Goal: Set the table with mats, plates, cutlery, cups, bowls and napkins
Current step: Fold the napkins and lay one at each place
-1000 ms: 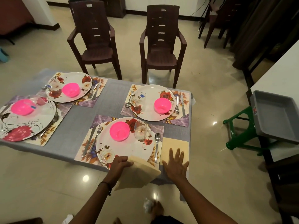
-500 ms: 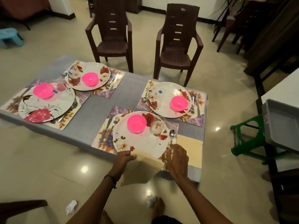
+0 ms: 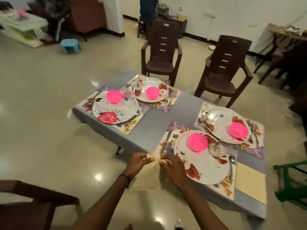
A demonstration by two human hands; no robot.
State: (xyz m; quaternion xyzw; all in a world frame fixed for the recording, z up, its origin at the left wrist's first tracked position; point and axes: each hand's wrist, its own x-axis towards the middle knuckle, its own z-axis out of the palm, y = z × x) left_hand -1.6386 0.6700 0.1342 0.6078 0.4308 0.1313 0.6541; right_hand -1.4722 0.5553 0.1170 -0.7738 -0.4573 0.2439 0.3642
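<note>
The right hand (image 3: 172,166) hides the held napkin (image 3: 145,179)'s edge, perhaps a fold.

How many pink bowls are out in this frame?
4, one per place setting: nearest bowl; right bowl just beyond it; left bowl at the leftmost setting; far bowl right behind that one. None appears hidden.

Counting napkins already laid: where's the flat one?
Head view, lower right: the flat napkin lies on the tablecloth beside the nearest mat, just right of its spoon.
</note>
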